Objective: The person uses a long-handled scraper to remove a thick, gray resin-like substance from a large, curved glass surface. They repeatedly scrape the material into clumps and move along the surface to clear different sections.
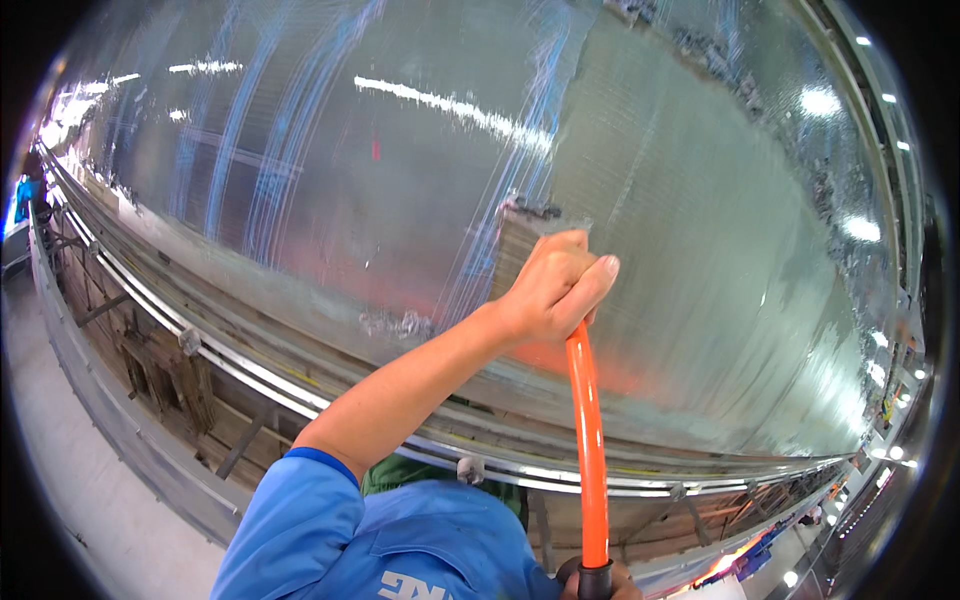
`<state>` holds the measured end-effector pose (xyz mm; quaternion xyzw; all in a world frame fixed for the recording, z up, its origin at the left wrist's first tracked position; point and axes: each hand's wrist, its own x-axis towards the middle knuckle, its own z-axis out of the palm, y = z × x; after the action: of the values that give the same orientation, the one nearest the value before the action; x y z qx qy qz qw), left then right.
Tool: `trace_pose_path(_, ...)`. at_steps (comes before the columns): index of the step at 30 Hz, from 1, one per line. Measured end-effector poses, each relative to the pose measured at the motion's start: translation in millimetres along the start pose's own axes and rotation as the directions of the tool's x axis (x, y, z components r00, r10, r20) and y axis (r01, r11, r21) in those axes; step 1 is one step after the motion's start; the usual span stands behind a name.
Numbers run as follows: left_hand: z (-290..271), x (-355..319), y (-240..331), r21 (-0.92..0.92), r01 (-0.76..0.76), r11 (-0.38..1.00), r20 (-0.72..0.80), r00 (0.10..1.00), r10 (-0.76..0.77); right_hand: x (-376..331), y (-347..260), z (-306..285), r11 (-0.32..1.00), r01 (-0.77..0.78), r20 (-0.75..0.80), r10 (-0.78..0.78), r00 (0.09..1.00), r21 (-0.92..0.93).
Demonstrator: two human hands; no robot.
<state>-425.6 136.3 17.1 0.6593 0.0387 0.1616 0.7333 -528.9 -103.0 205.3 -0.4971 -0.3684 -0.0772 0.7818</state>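
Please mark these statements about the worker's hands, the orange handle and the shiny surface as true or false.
1. The left hand grips the upper end of an orange handle. True.
2. The handle is blue. False: it is orange, with a black end at the bottom.
3. The right hand is at the handle's black lower end. True; only a little of it shows at the picture's lower edge.
4. The big surface ahead is matte wood. False: it is shiny, curved and reflects lights.
5. The arm wears a long sleeve. False: the blue sleeve is short.
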Motion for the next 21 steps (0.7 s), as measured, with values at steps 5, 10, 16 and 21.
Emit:
trace_pose_path(5, -2.0, 9.0, 5.4, 0.080, -0.023, 0.997, -0.031, 0.999, 0.025, 38.3, 10.0, -2.5, 0.997, -0.064, 0.324, 0.049, 0.945, 0.037)
trace_pose_path(10, 1.4, 15.6, 38.3, 0.111, 0.211, 0.971, -0.028, 0.977, -0.210, 75.7, -0.1, 17.8, 0.968, -0.060, 0.141, 0.097, 0.985, -0.243)
trace_pose_path(16, 18.9, -42.4, 73.9, 0.390, -0.476, 0.788, 0.037, 0.864, 0.503, 43.9, -64.6, 22.4, 0.995, -0.047, -0.285, 0.021, 0.958, -0.087)
trace_pose_path(21, 19.6, -115.0, 52.0, 0.423, -0.491, 0.762, 0.161, 0.868, 0.470, -36.2, -87.4, 17.3, 0.940, -0.239, 0.481, 0.330, 0.812, -0.242)
